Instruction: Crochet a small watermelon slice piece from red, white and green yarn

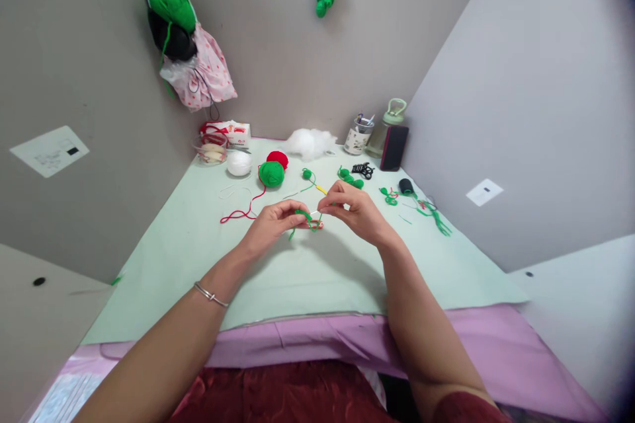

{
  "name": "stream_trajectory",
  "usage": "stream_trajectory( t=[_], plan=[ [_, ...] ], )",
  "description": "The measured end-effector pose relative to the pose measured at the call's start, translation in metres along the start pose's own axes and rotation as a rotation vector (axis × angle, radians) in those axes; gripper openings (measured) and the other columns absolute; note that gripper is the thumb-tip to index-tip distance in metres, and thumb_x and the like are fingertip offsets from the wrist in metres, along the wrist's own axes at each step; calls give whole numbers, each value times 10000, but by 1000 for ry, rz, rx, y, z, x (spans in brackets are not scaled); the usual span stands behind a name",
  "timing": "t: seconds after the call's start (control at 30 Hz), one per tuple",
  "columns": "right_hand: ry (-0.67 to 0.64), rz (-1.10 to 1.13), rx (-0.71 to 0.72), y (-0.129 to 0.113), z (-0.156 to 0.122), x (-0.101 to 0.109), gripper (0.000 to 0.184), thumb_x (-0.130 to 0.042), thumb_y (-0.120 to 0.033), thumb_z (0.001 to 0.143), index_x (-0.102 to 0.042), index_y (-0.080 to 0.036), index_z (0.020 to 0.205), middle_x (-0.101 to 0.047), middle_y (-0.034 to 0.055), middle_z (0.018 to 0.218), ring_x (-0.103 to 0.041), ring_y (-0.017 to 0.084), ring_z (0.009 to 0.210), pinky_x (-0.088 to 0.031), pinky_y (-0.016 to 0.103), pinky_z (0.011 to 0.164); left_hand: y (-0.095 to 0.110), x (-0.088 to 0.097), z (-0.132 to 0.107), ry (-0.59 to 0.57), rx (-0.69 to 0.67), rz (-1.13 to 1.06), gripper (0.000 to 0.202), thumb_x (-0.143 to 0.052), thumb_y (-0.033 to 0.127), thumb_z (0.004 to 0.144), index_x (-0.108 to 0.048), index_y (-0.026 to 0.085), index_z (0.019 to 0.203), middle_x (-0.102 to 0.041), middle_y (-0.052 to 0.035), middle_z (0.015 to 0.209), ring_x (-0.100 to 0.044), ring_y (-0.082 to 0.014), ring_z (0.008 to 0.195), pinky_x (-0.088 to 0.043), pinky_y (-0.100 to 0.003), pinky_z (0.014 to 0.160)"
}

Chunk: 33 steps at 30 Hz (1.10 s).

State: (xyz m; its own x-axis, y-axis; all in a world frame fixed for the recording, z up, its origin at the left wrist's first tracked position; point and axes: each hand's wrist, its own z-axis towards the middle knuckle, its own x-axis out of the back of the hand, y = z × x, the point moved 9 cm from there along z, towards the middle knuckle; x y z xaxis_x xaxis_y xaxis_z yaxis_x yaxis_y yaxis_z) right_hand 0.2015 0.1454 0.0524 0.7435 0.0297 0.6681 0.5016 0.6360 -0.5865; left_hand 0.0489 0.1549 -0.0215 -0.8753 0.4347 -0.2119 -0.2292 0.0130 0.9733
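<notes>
My left hand (278,221) pinches a small piece of green crochet work (303,215) between thumb and fingertips, with a green strand dangling below it. My right hand (354,208) is closed around a thin silvery needle (314,213) whose length shows between the two hands at the green piece. A loop of green yarn hangs there too. Just beneath the fingers is a small orange-red object (317,225), partly hidden. Behind my right hand, a yellow-handled tool (321,190) lies partly covered, near a little green ball (307,174) with a tail.
Beyond my left hand sit a green yarn ball (271,174), a red one (278,159) and a white one (239,163). White stuffing (311,144), a pen cup (358,137), a bottle (378,139) and a phone (394,148) line the back. Green pieces (389,196) lie at right.
</notes>
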Motion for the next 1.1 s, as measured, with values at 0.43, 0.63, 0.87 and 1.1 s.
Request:
stream_trajectory(
  t=[0.43,0.63,0.87,1.1],
  plan=[
    [9,83,-22,0,2,-6,123,-705,-281,972,-787,-246,887,-609,22,859,-592,161,793,-463,305,710,-1,-3,-1,-46,2,-10,223,-818,373,835,-755,185,937,-752,-25,885,-695,-179,818,-535,-326,864],
    [69,82,-67,9,4,-6,118,-739,-289,938,-760,-228,840,-627,20,839,-571,155,755,-458,305,705,0,0,-2,13,-4,-13,221,-823,378,831,-731,204,929,-733,-4,858,-686,-177,826,-512,-303,829],
    [51,155,-96,3,2,-31,159,-617,-314,991,-745,-223,966,-736,54,929,-647,161,746,-522,293,679,-8,5,2,79,19,-51,317,-869,402,755,-695,189,912,-752,-19,858,-724,-200,829,-545,-340,855],
    [39,164,-76,-5,4,-40,114,-680,-264,941,-772,-240,878,-738,34,839,-649,164,758,-517,304,765,-18,5,3,110,65,-63,309,-866,349,737,-629,177,835,-721,12,786,-742,-178,783,-574,-389,916]
  ],
)
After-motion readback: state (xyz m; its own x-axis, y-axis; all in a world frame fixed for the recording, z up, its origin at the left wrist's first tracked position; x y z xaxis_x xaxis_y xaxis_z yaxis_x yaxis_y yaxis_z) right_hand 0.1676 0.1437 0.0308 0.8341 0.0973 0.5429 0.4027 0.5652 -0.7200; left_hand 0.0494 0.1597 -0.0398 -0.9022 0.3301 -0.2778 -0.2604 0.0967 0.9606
